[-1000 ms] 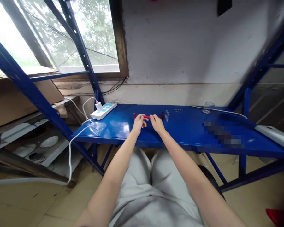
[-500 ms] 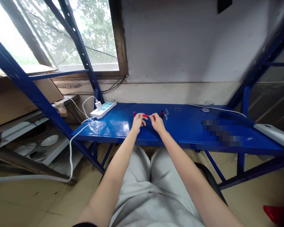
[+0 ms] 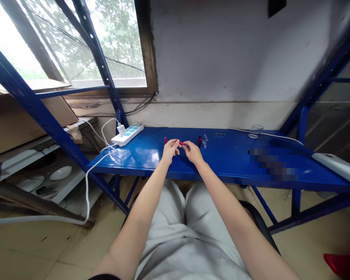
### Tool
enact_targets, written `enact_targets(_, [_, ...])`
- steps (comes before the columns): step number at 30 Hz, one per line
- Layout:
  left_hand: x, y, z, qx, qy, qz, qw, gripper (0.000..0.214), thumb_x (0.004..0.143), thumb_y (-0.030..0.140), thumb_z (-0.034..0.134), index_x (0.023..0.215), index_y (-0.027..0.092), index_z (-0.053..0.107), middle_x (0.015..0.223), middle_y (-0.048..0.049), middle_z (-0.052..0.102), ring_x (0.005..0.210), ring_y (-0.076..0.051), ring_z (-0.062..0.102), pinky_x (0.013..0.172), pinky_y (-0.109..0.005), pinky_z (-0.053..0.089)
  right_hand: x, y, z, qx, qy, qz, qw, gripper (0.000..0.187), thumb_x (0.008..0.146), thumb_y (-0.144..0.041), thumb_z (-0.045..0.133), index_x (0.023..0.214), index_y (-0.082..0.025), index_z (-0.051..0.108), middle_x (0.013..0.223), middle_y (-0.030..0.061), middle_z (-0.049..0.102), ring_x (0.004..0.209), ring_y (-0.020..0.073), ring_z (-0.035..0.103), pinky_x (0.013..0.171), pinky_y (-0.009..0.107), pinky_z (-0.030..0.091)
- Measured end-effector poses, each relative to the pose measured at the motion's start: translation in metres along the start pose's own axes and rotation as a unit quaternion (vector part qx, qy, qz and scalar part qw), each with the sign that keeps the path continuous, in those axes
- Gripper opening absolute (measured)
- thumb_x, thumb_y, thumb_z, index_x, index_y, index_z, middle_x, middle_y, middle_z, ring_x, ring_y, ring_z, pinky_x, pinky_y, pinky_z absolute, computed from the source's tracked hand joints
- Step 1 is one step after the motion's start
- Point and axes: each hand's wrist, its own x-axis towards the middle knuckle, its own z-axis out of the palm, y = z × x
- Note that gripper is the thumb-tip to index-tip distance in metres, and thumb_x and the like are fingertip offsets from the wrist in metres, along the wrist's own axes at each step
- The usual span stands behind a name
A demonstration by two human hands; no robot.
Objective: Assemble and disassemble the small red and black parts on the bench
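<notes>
Above the blue table (image 3: 128,157), both of my hands hold a slim red pen-like stick (image 3: 181,144) between them. My left hand (image 3: 170,149) is closed around its left part with the fingers. At its right end, my right hand (image 3: 193,151) pinches it with thumb and fingertips. The fingers hide most of the stick, so its details are too small to make out. A short red piece (image 3: 165,140) stands just beyond my left hand. To the right of my right hand are a black-and-red piece (image 3: 200,140) and several small clear parts (image 3: 204,141).
Several tiny metallic pieces (image 3: 219,135) lie in a row toward the back. A clear glass (image 3: 255,131) stands at the back right. On the left is a white power strip (image 3: 127,135) with cables. A white object (image 3: 340,165) lies at the right end.
The red stick has turned, its left end now largely hidden by my left hand and its right end tilted down. My right hand has shifted slightly left, closer to my left hand.
</notes>
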Motion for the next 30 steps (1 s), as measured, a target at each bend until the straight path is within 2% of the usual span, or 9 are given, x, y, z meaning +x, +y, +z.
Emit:
enact_targets(5, [-0.0007,-0.0005,0.0011,0.014,-0.025,0.002,1.000,0.030,0.071,0.035,0.062,0.091,0.013,0.055,0.068,-0.0003,0.059,0.037,-0.004,0.046,0.033,-0.017,0.024,-0.0009,0.0014,0.0006,-0.012,0.006,-0.002,1.000,0.027,0.086,-0.024,0.038,0.104,-0.020,0.057,0.103,0.0063,0.062,0.084,0.0163,0.058,0.072,0.027,0.044])
enact_targets(11, [0.0018,-0.0043,-0.0012,0.039,0.036,0.016,0.998,0.024,0.073,0.034,0.060,0.082,0.013,0.056,0.064,0.0005,0.057,0.035,-0.003,0.043,0.034,-0.017,0.026,-0.0017,-0.0018,-0.0003,-0.068,-0.017,0.029,0.997,0.023,0.086,-0.023,0.041,0.100,-0.021,0.060,0.102,0.0059,0.062,0.090,0.0176,0.057,0.077,0.028,0.043])
enact_targets(19, [0.0043,-0.0070,-0.0027,0.059,0.100,0.053,0.992,0.026,0.073,0.040,0.058,0.076,0.014,0.053,0.059,0.0020,0.055,0.034,-0.003,0.041,0.035,-0.017,0.029,-0.0018,-0.0025,-0.0022,-0.087,-0.004,0.033,0.996,0.021,0.085,-0.024,0.042,0.095,-0.019,0.060,0.095,0.0069,0.058,0.080,0.0172,0.055,0.068,0.028,0.043])
enact_targets(26, [0.0022,-0.0076,-0.0010,0.136,0.114,0.084,0.980,0.025,0.076,0.040,0.055,0.079,0.016,0.055,0.055,0.0035,0.054,0.034,-0.004,0.040,0.035,-0.017,0.031,-0.0026,-0.0024,-0.0037,-0.081,0.028,0.041,0.996,0.021,0.084,-0.026,0.043,0.095,-0.019,0.060,0.097,0.0069,0.054,0.076,0.0157,0.054,0.064,0.027,0.042])
enact_targets(30, [-0.0006,-0.0051,-0.0001,0.148,0.113,0.090,0.978,0.025,0.076,0.041,0.054,0.079,0.016,0.055,0.054,0.0034,0.054,0.035,-0.005,0.041,0.036,-0.017,0.031,-0.0046,-0.0044,-0.0078,-0.079,0.050,0.068,0.993,0.022,0.084,-0.028,0.043,0.094,-0.018,0.060,0.097,0.0074,0.053,0.077,0.0160,0.054,0.063,0.026,0.043])
